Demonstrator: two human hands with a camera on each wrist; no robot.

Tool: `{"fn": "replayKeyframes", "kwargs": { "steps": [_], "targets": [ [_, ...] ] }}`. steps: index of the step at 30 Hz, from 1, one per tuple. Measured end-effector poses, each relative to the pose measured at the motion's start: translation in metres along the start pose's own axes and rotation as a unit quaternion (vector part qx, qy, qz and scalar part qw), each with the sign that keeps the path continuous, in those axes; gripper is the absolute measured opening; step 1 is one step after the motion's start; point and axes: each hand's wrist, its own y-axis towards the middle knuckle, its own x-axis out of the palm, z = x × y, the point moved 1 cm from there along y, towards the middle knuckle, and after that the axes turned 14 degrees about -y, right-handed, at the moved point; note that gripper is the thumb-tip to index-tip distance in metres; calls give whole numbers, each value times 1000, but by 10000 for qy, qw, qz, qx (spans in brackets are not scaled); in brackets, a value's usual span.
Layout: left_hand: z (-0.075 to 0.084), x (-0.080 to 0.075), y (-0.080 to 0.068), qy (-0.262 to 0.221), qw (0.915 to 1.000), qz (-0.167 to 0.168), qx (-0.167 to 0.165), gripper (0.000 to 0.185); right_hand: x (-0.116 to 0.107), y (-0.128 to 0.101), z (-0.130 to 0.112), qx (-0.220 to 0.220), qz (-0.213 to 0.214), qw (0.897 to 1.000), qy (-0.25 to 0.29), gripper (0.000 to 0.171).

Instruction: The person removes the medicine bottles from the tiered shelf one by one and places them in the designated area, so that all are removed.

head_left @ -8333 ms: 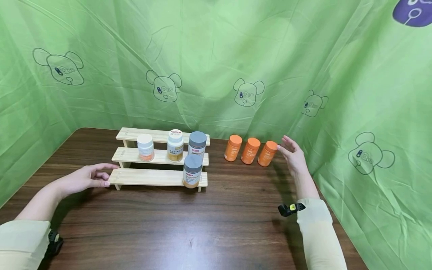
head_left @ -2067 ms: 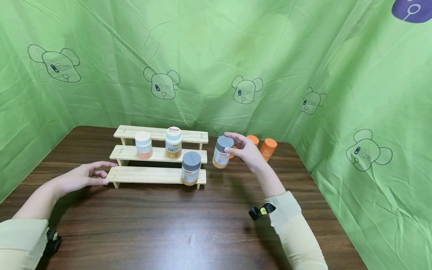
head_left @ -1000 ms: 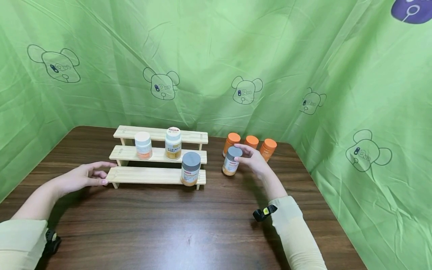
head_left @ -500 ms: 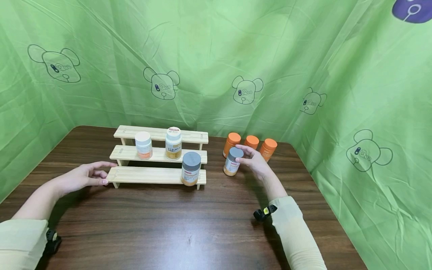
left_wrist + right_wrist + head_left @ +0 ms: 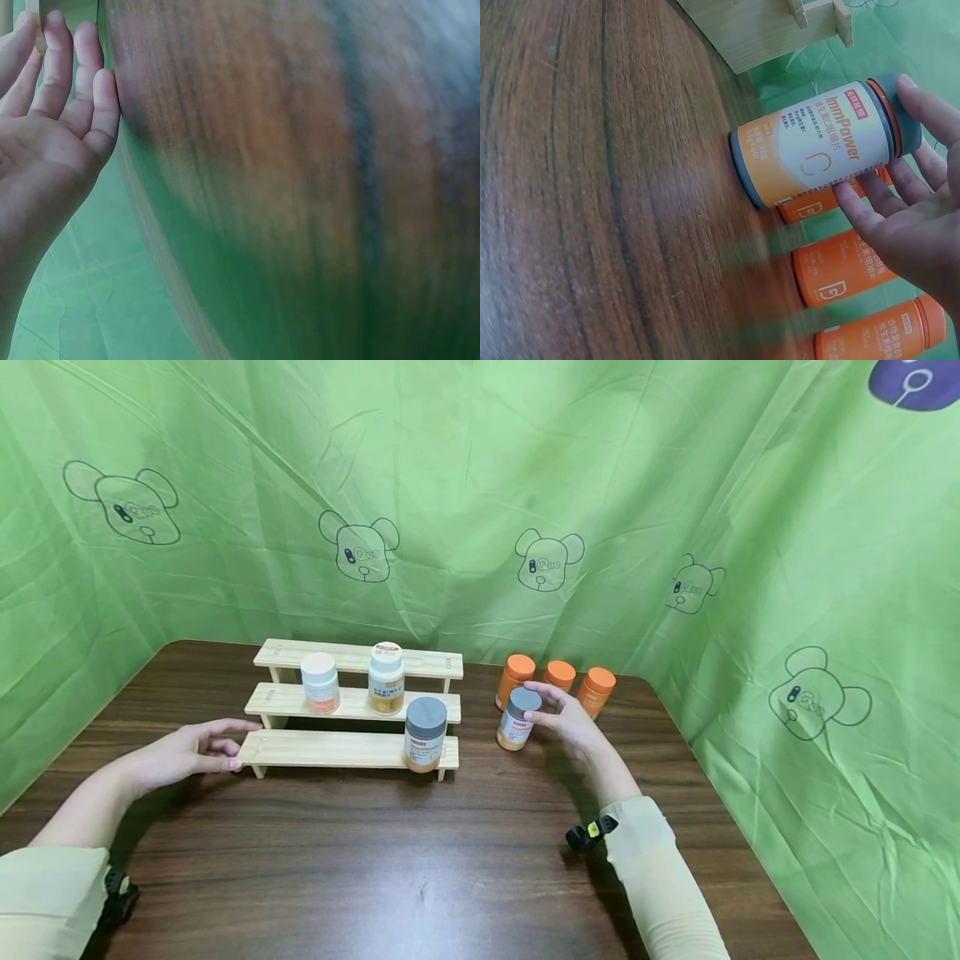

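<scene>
In the head view my right hand (image 5: 566, 718) holds a pill bottle (image 5: 514, 727) with a grey lid, upright in front of the orange bottles. Seen from the right wrist, thumb and fingers grip this white-and-orange bottle (image 5: 817, 146) around its lid end. My left hand (image 5: 176, 756) grips the left end of a three-tier wooden display stand (image 5: 322, 749), thumb at the lowest step's front corner. A second grey-lidded bottle (image 5: 424, 737) stands on that step's right end. The middle step carries a white-lidded bottle (image 5: 320, 683) and a taller white-and-gold bottle (image 5: 386, 679).
Three orange bottles, the left one (image 5: 515, 681), the middle one (image 5: 559, 674) and the right one (image 5: 596, 691), stand in a row behind my right hand on the dark wooden table (image 5: 420, 860). A green printed curtain (image 5: 465, 468) surrounds the table's back and sides.
The held grey-lidded bottle has come off the middle step's right end and over to the right, before the orange bottles. During the last second it barely moves. The left hand stays at the stand.
</scene>
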Motion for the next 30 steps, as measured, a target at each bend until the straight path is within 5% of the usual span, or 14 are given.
{"fn": "replayKeyframes", "kwargs": {
  "steps": [15, 30],
  "targets": [
    [1, 1, -1, 147, 9998, 99, -105, 61, -8, -4, -11, -61, 62, 9994, -339, 59],
    [2, 1, -1, 79, 9999, 58, -98, 61, -18, -13, -47, -438, 88, 9982, -392, 57]
  ]
}}
